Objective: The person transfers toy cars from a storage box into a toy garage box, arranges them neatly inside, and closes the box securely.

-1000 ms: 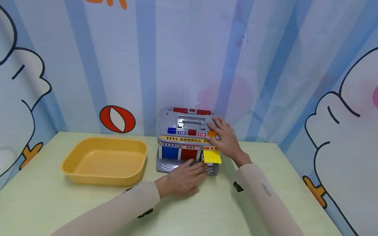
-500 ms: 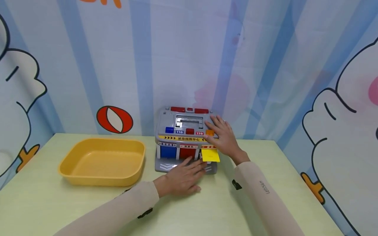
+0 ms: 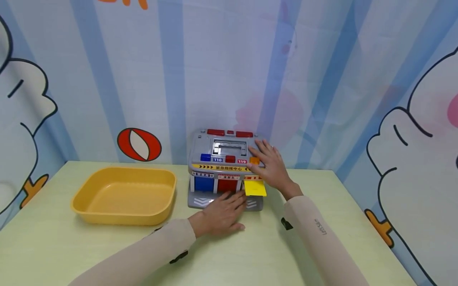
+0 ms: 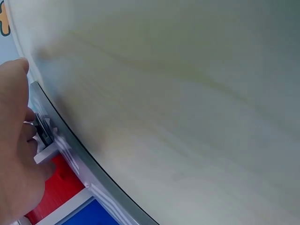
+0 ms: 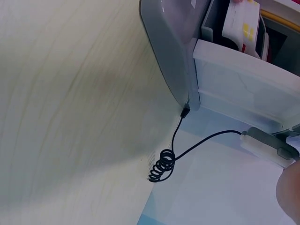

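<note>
A grey toy emergency station [image 3: 200,146] stands at the back of the table, with a blue door [image 3: 204,184] and a red door [image 3: 227,185] down. Its yellow door [image 3: 255,188] at the right bay is raised. My right hand [image 3: 272,170] rests on the roof's right end, fingers spread. My left hand [image 3: 222,214] reaches to the station's front with fingers extended, their tips at the right bay. Inside that bay, the right wrist view shows a white toy vehicle [image 5: 241,28] with yellow and red marks; a fingertip touches its top edge.
A yellow tray [image 3: 125,219] stands left of the station on the pale table [image 3: 250,258]. Behind hangs a striped curtain [image 3: 222,71]. A coiled black cord [image 5: 164,164] runs from the station's side to a grey-and-white piece [image 5: 267,147].
My left fingertips have shifted slightly left and inward at the right bay. The right hand keeps its place on the roof. The head view has turned a little.
</note>
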{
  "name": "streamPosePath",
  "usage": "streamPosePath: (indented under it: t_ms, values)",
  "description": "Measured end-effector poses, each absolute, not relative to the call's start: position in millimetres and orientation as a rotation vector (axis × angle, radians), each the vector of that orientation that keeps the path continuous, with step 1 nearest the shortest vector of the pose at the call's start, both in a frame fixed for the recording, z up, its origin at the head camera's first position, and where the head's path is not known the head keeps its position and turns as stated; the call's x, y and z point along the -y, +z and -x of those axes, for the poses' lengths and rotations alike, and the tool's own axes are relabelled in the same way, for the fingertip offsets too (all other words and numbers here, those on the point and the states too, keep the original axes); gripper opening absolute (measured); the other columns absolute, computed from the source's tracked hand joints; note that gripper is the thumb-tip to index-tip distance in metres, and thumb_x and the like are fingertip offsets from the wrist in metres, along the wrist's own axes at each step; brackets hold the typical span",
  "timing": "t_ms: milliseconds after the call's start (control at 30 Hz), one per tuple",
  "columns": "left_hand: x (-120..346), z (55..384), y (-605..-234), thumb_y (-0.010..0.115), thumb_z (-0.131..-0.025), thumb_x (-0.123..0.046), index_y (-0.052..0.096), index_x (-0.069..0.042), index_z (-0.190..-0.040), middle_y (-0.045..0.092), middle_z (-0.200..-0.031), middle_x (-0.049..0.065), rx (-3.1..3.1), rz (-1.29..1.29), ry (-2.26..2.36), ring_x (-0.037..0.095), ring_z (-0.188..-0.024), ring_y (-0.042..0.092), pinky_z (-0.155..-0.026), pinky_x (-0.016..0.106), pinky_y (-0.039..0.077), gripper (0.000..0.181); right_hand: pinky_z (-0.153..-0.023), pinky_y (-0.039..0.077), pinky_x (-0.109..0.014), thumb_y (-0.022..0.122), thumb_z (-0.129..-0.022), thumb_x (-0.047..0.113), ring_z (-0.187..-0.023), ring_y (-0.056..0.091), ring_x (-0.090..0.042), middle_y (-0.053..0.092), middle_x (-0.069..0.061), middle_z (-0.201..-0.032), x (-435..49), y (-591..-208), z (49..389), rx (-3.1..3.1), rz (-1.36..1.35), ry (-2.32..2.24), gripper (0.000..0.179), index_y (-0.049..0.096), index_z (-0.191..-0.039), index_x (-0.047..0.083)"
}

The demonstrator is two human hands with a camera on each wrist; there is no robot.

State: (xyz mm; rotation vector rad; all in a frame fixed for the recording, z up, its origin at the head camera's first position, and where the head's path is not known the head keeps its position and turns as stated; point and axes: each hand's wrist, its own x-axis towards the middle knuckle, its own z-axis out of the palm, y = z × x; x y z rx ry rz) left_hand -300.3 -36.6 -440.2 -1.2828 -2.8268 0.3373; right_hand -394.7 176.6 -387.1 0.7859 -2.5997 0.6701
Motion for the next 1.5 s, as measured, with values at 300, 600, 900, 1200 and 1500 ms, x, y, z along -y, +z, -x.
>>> streamPosePath:
  t_ms: [300, 600, 900, 1200, 1500]
  values:
    - [30, 300, -441, 0.029, -0.102, -0.063, 0.024, -0.014, -0.159, 0.016, -0.169, 0.004, 2.827, 1.28, 0.349, 0.023, -0.157, 0.013, -0.126, 0.044, 0.02, 0.076, -0.124, 0.007, -0.062, 0.053, -0.098, 0.048, -0.157, 0.012, -0.031, 0.026, -0.008, -0.166, -178, -390, 393, 2.599, -0.781, 0.675, 0.064, 0.042, -0.153, 0.018]
    - [29, 298, -441, 0.03, -0.101, -0.063, 0.027, -0.013, -0.159, 0.017, -0.169, 0.005, 2.815, 1.284, 0.339, 0.024, -0.157, 0.015, -0.125, 0.044, 0.022, 0.076, -0.125, 0.005, -0.061, 0.052, -0.098, 0.052, -0.157, 0.012, -0.031, 0.026, -0.008, -0.166, -179, -391, 392, 2.603, -0.779, 0.694, 0.066, 0.043, -0.152, 0.017]
    - [29, 298, -442, 0.033, -0.101, -0.062, 0.026, -0.016, -0.159, 0.016, -0.169, 0.003, 2.87, 1.274, 0.283, 0.023, -0.157, 0.014, -0.126, 0.045, 0.019, 0.074, -0.125, 0.005, -0.061, 0.058, -0.096, 0.045, -0.156, 0.013, -0.032, 0.027, -0.009, -0.166, -179, -392, 389, 2.612, -0.762, 0.69, 0.064, 0.043, -0.152, 0.017]
    - [38, 288, -433, 0.035, -0.103, -0.058, 0.026, -0.015, -0.159, 0.017, -0.169, 0.002, 2.847, 1.329, 0.158, 0.022, -0.157, 0.013, -0.126, 0.044, 0.017, 0.072, -0.124, 0.006, -0.061, 0.054, -0.097, 0.047, -0.157, 0.012, -0.031, 0.024, -0.008, -0.167, -177, -388, 392, 2.627, -0.766, 0.665, 0.065, 0.041, -0.153, 0.019]
    - [44, 270, -413, 0.034, -0.104, -0.057, 0.023, -0.012, -0.16, 0.016, -0.169, 0.003, 2.783, 1.455, 0.002, 0.021, -0.157, 0.012, -0.127, 0.04, 0.016, 0.072, -0.125, 0.003, -0.06, 0.058, -0.095, 0.04, -0.157, 0.012, -0.031, 0.025, -0.008, -0.166, -175, -386, 394, 2.617, -0.771, 0.684, 0.063, 0.042, -0.153, 0.018]
